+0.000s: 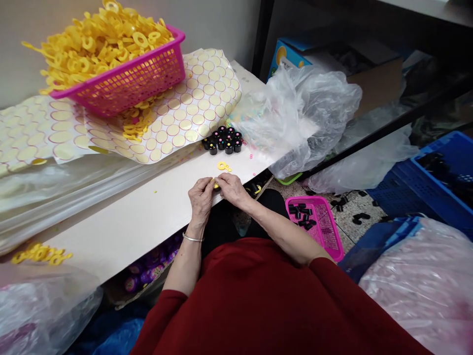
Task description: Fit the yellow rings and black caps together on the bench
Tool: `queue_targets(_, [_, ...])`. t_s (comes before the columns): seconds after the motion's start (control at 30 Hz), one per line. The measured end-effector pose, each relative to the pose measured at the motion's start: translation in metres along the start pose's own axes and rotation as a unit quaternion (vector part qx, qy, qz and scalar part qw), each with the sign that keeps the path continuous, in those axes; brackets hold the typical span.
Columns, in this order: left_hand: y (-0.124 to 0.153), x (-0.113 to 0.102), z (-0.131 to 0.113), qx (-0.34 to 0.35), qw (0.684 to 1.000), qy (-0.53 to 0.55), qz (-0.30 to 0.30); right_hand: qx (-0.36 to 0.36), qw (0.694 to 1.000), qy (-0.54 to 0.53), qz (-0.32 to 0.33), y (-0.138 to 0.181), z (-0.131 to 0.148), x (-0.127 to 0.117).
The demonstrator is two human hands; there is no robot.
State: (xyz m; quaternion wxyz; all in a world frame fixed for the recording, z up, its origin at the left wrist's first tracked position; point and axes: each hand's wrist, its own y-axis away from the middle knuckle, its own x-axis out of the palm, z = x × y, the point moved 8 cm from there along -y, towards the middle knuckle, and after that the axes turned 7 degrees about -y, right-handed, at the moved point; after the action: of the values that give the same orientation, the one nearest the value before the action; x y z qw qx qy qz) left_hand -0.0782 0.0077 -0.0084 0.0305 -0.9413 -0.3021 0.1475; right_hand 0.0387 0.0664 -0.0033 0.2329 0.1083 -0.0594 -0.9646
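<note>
I grasp a small yellow piece [216, 186] between the fingers of my left hand [200, 197] and right hand [231, 189]; it sits right at my meeting fingertips, partly hidden, by the near edge of the tabletop [162, 209]. Just beyond my fingers lies a yellow ring piece [221, 166], with black caps [229, 147] farther back.

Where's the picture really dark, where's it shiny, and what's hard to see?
Head view: very dark under the shelf at upper right; head view again: light glints on the crumpled clear bag; same view: the yellow piece between the left hand and right hand is mostly covered.
</note>
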Motion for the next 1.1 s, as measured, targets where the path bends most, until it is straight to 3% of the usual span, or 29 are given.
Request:
queue_targets(0.13, [0.002, 0.003, 0.008, -0.018, 0.998, 0.053, 0.003, 0.077, 0.989, -0.129, 0.001, 0.000, -0.015, 0.009])
queue_targets(0.27, [0.002, 0.006, 0.018, -0.076, 0.990, 0.121, 0.009, 0.087, 0.976, -0.199, -0.016, -0.001, -0.025, 0.012])
queue_targets(0.63, [0.001, 0.014, 0.022, -0.190, 0.964, 0.186, 0.015, 0.093, 0.967, -0.236, -0.019, -0.001, -0.034, 0.019])
queue_targets(0.73, [0.001, 0.015, 0.020, -0.186, 0.967, 0.171, 0.036, 0.047, 0.974, -0.219, -0.015, -0.002, -0.031, 0.018])
queue_targets(0.93, [0.001, 0.007, 0.010, -0.120, 0.985, 0.116, 0.034, -0.180, 0.982, -0.055, 0.009, 0.005, -0.007, 0.011])
queue_targets(1.1, [-0.003, 0.011, 0.020, -0.194, 0.968, 0.154, 0.045, -0.195, 0.980, -0.009, 0.047, 0.001, -0.007, 0.010])
